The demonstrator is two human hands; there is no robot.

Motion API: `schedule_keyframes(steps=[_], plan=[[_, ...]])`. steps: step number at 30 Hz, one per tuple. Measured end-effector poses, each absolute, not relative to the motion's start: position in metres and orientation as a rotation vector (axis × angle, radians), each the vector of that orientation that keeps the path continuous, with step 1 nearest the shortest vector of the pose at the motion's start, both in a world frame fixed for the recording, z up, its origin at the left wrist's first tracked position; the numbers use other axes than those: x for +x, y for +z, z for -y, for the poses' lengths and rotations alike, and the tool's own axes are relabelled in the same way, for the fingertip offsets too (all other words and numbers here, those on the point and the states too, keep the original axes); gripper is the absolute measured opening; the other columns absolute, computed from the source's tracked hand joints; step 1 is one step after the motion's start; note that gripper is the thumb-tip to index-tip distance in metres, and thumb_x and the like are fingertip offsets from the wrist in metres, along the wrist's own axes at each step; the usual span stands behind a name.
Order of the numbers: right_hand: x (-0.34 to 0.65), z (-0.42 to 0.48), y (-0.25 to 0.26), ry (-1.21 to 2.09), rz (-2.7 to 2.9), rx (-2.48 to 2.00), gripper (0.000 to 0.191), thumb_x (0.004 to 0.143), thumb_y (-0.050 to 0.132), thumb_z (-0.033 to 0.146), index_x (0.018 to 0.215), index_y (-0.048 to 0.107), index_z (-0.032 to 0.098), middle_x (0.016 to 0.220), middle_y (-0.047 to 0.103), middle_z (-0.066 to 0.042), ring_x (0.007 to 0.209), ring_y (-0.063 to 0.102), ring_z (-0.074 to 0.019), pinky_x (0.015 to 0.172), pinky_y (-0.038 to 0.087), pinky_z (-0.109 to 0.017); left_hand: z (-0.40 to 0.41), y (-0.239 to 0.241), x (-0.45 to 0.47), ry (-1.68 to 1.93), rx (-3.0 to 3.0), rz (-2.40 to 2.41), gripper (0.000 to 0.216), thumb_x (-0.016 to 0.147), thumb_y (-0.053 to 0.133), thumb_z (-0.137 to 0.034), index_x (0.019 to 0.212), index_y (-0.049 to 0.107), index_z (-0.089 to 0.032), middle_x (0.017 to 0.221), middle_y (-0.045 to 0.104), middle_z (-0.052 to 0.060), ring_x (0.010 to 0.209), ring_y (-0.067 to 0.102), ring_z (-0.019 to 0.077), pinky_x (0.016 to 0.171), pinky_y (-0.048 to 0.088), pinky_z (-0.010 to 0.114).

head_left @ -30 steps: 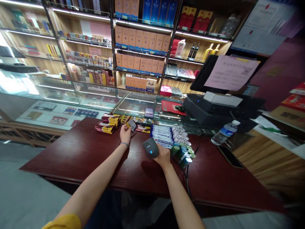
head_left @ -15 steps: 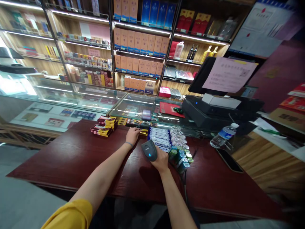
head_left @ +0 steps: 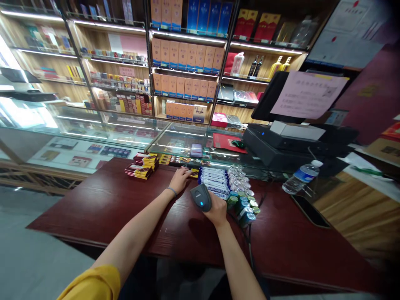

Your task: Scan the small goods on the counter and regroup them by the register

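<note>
A dark grey barcode scanner is gripped in my right hand, its blue light lit, held above the dark red table. My left hand reaches to the table's far edge, its fingers closed on the end of a small yellow packet. To its left are stacked yellow and dark red packets. Just right of the yellow packet lies a row of blue and white wrapped sticks. Clear-wrapped pieces with silvery ends and green and blue tubes lie beside the scanner hand.
A water bottle and a black phone are on the right. Behind the table runs a glass display counter with a red mat and mouse. A monitor stands at the right. A cable crosses the table.
The whole view has shifted slightly, so things appear a little farther right. Both hands keep nearly the same places over the table, scanner and yellow packet included.
</note>
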State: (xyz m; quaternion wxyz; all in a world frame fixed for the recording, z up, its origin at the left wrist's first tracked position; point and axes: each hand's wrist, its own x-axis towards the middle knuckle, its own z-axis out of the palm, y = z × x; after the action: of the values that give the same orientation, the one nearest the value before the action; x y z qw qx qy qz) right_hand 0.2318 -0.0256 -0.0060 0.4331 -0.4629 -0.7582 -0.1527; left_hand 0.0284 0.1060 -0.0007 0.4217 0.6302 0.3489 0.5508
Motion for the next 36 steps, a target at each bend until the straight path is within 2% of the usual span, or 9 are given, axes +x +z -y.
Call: schedule_keyframes(steps=[3, 6, 10, 15, 22, 26, 29, 32, 36], plan=[[0.232, 0.026, -0.005, -0.428, 1.874, -1.144, 0.040, 0.083, 0.057, 0.035, 0.116, 0.060, 0.014, 0.088, 0.073, -0.009, 0.073, 0.070, -0.0216, 0.066, 0.054, -0.030, -0.088, 0.006, -0.004, 1.455, 1.706, -0.890, 0.043, 0.065, 0.072, -0.006, 0.101, 0.074, -0.030, 0.125, 0.061, 0.009, 0.130, 0.045, 0.0294, 0.120, 0.018, 0.048], [0.233, 0.025, -0.005, -0.463, 1.878, -1.117, 0.041, 0.082, 0.057, 0.034, 0.117, 0.060, 0.013, 0.087, 0.073, -0.010, 0.073, 0.070, -0.0221, 0.065, 0.054, -0.030, -0.077, 0.008, -0.060, 1.536, 1.782, -1.044, 0.041, 0.073, 0.069, -0.012, 0.109, 0.072, -0.029, 0.128, 0.058, 0.010, 0.131, 0.044, 0.0286, 0.120, 0.020, 0.045], [0.232, 0.023, -0.008, -0.499, 1.898, -1.145, 0.042, 0.082, 0.058, 0.035, 0.118, 0.060, 0.014, 0.090, 0.073, -0.010, 0.071, 0.070, -0.0217, 0.063, 0.053, -0.030, -0.074, 0.007, -0.143, 1.519, 2.034, -1.410, 0.044, 0.077, 0.062, -0.016, 0.120, 0.068, -0.028, 0.135, 0.053, 0.012, 0.134, 0.039, 0.0316, 0.119, 0.020, 0.049], [0.227, 0.022, -0.011, -0.513, 1.878, -1.160, 0.039, 0.084, 0.055, 0.036, 0.116, 0.061, 0.015, 0.085, 0.073, -0.010, 0.067, 0.069, -0.0223, 0.062, 0.053, -0.031, -0.083, 0.004, -0.203, 1.347, 2.193, -1.700, 0.049, 0.076, 0.058, -0.013, 0.122, 0.066, -0.028, 0.144, 0.048, 0.013, 0.143, 0.030, 0.0337, 0.119, 0.012, 0.057], [0.225, 0.024, -0.006, -0.518, 1.921, -1.094, 0.037, 0.084, 0.055, 0.032, 0.116, 0.060, 0.015, 0.083, 0.072, -0.008, 0.066, 0.068, -0.0208, 0.062, 0.053, -0.030, -0.089, 0.003, -0.211, 1.295, 2.077, -1.560, 0.043, 0.072, 0.059, -0.007, 0.106, 0.073, -0.031, 0.128, 0.063, 0.012, 0.135, 0.045, 0.0306, 0.119, 0.013, 0.053], [0.225, 0.024, -0.006, -0.519, 1.932, -1.107, 0.035, 0.085, 0.056, 0.033, 0.115, 0.060, 0.015, 0.081, 0.072, -0.007, 0.064, 0.068, -0.0202, 0.061, 0.053, -0.030, -0.078, 0.010, -0.209, 1.437, 1.923, -1.519, 0.032, 0.071, 0.067, -0.010, 0.094, 0.075, -0.031, 0.118, 0.068, 0.010, 0.128, 0.052, 0.0282, 0.119, 0.022, 0.043], [0.225, 0.024, -0.006, -0.537, 1.926, -1.117, 0.036, 0.085, 0.055, 0.033, 0.115, 0.059, 0.015, 0.081, 0.072, -0.007, 0.063, 0.068, -0.0203, 0.062, 0.053, -0.030, -0.069, 0.017, -0.203, 1.484, 1.908, -1.505, 0.030, 0.072, 0.069, -0.012, 0.094, 0.074, -0.031, 0.115, 0.069, 0.008, 0.122, 0.056, 0.0269, 0.117, 0.028, 0.040], [0.226, 0.024, -0.006, -0.558, 1.901, -1.120, 0.037, 0.084, 0.056, 0.033, 0.117, 0.059, 0.014, 0.084, 0.073, -0.008, 0.064, 0.068, -0.0206, 0.061, 0.052, -0.030, -0.066, 0.024, -0.184, 1.663, 1.774, -1.507, 0.025, 0.076, 0.070, -0.020, 0.099, 0.073, -0.027, 0.113, 0.067, 0.008, 0.117, 0.057, 0.0261, 0.111, 0.037, 0.038], [0.229, 0.024, -0.006, -0.559, 1.874, -1.115, 0.040, 0.084, 0.056, 0.033, 0.118, 0.058, 0.014, 0.090, 0.074, -0.010, 0.068, 0.070, -0.0215, 0.062, 0.053, -0.030, -0.069, 0.025, -0.129, 1.891, 1.117, -1.237, 0.022, 0.077, 0.071, -0.032, 0.096, 0.067, -0.021, 0.095, 0.066, 0.005, 0.098, 0.063, 0.0208, 0.095, 0.050, 0.036]])
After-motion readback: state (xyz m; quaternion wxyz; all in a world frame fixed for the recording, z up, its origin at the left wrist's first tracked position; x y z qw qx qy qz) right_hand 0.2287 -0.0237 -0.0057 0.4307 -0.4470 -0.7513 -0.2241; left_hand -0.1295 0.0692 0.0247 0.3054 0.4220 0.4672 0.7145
